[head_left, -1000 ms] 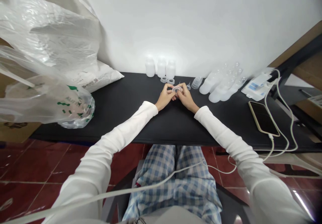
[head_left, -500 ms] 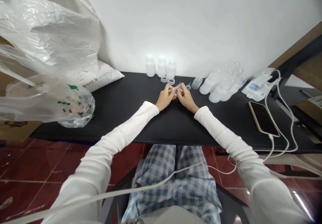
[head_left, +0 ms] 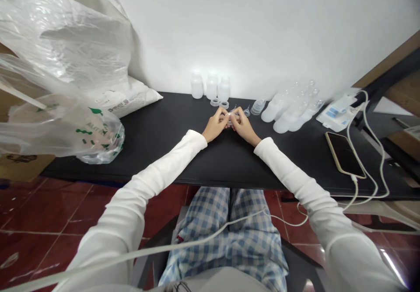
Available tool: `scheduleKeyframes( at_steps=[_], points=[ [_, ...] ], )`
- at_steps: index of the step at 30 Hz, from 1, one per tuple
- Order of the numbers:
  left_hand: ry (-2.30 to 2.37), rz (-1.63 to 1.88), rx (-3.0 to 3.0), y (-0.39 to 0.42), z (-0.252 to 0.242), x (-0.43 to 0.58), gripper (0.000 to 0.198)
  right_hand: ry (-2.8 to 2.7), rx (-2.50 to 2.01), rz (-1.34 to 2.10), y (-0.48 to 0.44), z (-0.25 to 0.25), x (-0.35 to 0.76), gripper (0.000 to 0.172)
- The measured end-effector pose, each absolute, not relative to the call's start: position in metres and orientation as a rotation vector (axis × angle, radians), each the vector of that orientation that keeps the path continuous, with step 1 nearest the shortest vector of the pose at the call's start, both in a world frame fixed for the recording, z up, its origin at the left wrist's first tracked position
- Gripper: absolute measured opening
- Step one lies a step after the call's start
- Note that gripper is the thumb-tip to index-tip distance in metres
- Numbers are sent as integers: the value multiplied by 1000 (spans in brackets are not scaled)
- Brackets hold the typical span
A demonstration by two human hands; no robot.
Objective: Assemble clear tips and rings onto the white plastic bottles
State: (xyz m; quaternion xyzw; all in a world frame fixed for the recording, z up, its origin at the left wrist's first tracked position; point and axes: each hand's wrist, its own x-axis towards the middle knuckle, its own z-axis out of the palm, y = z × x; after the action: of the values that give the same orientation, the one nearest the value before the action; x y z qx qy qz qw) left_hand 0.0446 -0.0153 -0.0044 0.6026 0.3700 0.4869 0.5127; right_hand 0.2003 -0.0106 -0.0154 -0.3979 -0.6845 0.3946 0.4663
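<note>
My left hand (head_left: 214,126) and my right hand (head_left: 242,126) meet over the black table, fingers closed from both sides on a small clear bottle ring (head_left: 230,116). My fingers cover much of it, and whether a teat sits in it I cannot tell. Just beyond them lie two loose translucent rings (head_left: 224,105). A clear teat (head_left: 246,112) rests to the right of my fingers, with another partly hidden behind my right hand. Clear caps (head_left: 258,107), apparently nested, lie farther right. Three frosted bottles (head_left: 211,86) stand upright against the wall.
Several frosted bottles with clear domed tops (head_left: 292,108) lie at the right back. Beyond them are a white and blue packet (head_left: 337,113) and a phone (head_left: 345,154) on a white cable (head_left: 382,161). A large white sack (head_left: 88,43) and a clear plastic bag (head_left: 95,137) occupy the left.
My fingers have shifted slightly around the clear ring, which now appears flatter between them. The whole view has moved a little; the other things lie as before.
</note>
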Motion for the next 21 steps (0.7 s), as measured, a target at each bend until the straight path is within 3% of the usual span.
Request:
scheduleKeyframes(
  at_steps=[11,21],
  points=[
    [908,1186,1541,-14,-7,44,24,-1695,-1001,909,-14,-13,201,46],
    [861,1212,1578,-7,-18,45,20,-1660,-953,1032,-8,-16,203,54]
  ],
)
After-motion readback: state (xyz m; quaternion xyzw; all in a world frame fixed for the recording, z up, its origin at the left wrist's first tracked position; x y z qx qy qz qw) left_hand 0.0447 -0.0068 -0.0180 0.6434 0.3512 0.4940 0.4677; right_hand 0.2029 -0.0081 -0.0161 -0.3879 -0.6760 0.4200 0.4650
